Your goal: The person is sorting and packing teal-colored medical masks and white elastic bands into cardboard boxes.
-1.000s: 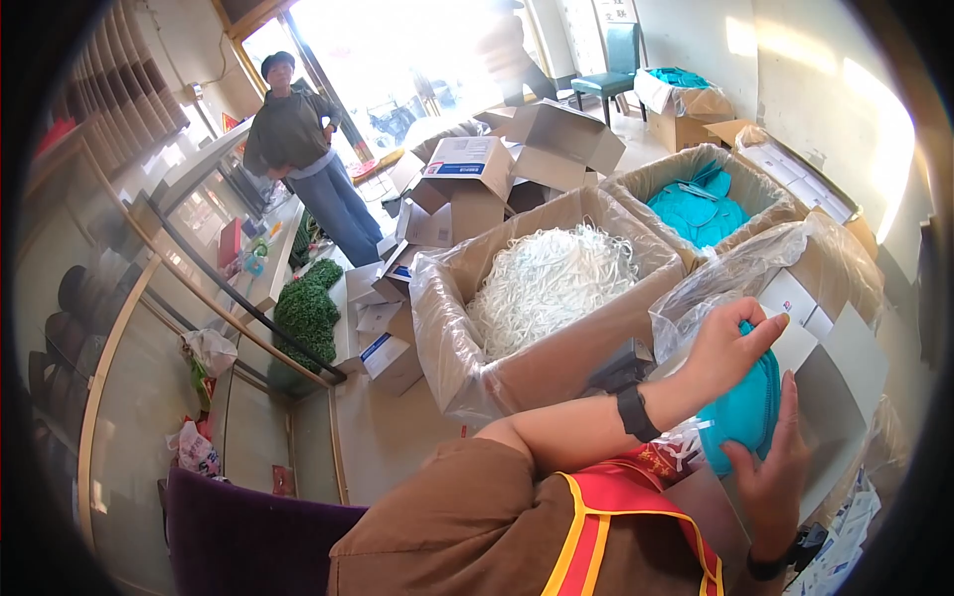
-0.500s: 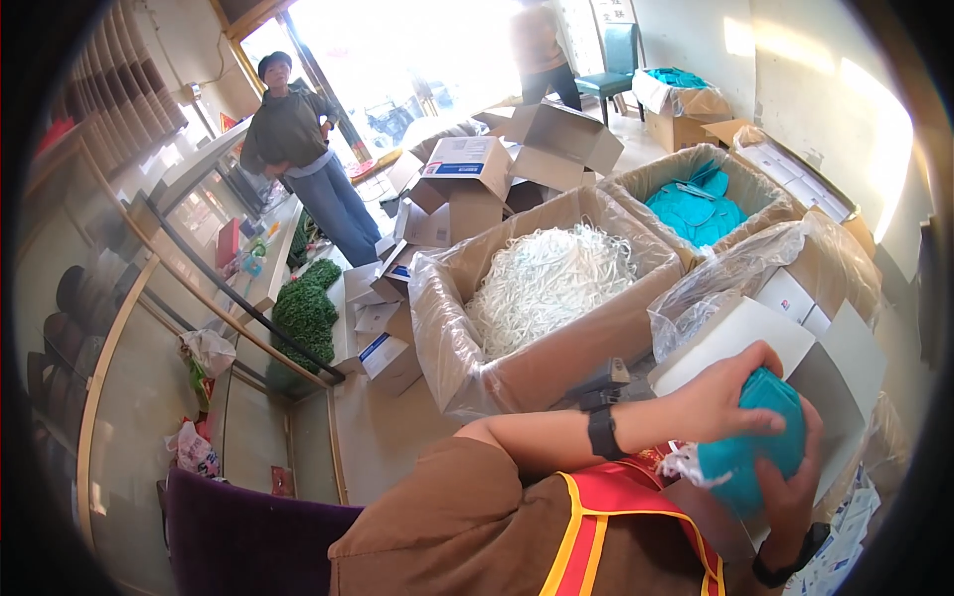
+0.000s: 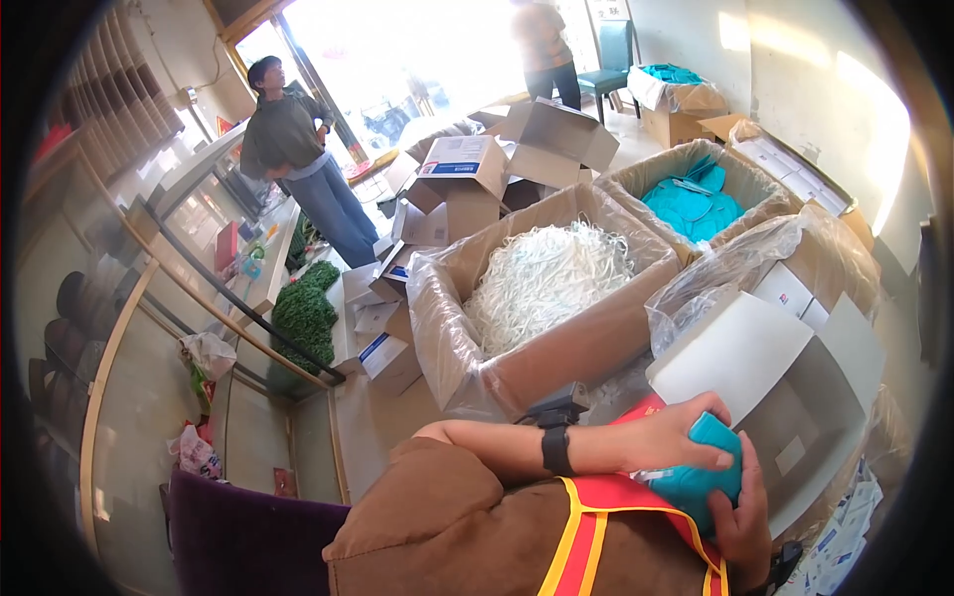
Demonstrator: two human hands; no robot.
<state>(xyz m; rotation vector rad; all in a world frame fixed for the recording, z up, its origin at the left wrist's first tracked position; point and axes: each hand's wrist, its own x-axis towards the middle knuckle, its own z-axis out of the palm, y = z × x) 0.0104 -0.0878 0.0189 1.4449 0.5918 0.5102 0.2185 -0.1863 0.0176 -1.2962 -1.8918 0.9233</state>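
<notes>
Clasping: teal bundle (image 3: 708, 481), between two bare hands, over the red apron (image 3: 628, 492) and just beside the open carton.
Left hand (image 3: 678, 434): closed around the bundle's upper side, with thumb laid across teal; black band (image 3: 556, 450) at the wrist.
Right hand (image 3: 745, 515): closed on the lower right side of the bundle, with bent fingers.
Open carton (image 3: 830, 437): white and grey inside, flaps spread, at the right.
White strips (image 3: 552, 283): heaped loosely in a large plastic-lined box (image 3: 596, 363), ahead of the left forearm.
Teal pile (image 3: 693, 207): in another lined box, behind and right of the strips.
Cardboard boxes (image 3: 465, 164): jumbled beyond the strips, some with gaping flaps.
Person in dark top (image 3: 288, 139): standing at the far left.
Second person (image 3: 545, 50): near the bright opening, partly out of view.
Purple chair (image 3: 253, 536): at the lower left.
</notes>
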